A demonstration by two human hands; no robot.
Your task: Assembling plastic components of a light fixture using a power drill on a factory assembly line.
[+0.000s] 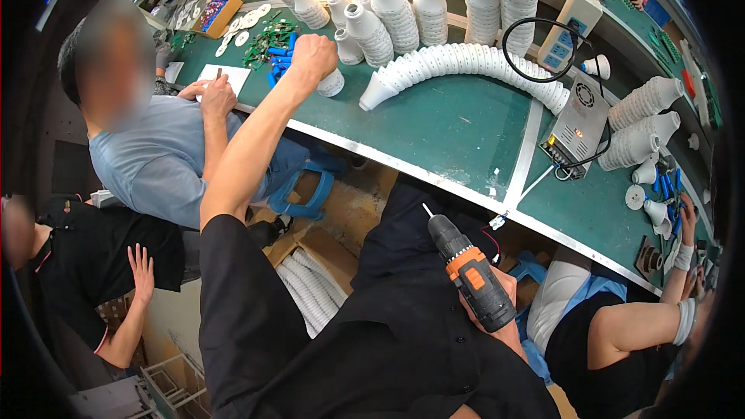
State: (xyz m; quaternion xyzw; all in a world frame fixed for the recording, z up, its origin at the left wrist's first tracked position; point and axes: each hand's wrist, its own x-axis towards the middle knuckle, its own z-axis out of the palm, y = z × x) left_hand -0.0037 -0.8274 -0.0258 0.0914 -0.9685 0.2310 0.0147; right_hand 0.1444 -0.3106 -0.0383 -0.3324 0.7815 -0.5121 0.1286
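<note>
In my right hand (506, 287) is a black and orange cordless drill (470, 273), held low before my body with its thin bit pointing up and left. My left arm reaches out over the far left part of the bench. There my left hand (314, 60) is closed at the top of a white plastic lamp housing (331, 85), and the fingers cover its narrow end. Beside it lie blue cylindrical parts (279, 58) and a heap of small green circuit boards (269, 37). A long curved row of nested white housings (458, 64) lies on the green bench top (419, 128).
Stacks of white housings (431, 12) stand along the back. At right are a metal power supply (576, 126), a power strip (570, 27) and black cable. A co-worker in blue (155, 147) sits left, another person right (621, 326). A carton (310, 283) stands below.
</note>
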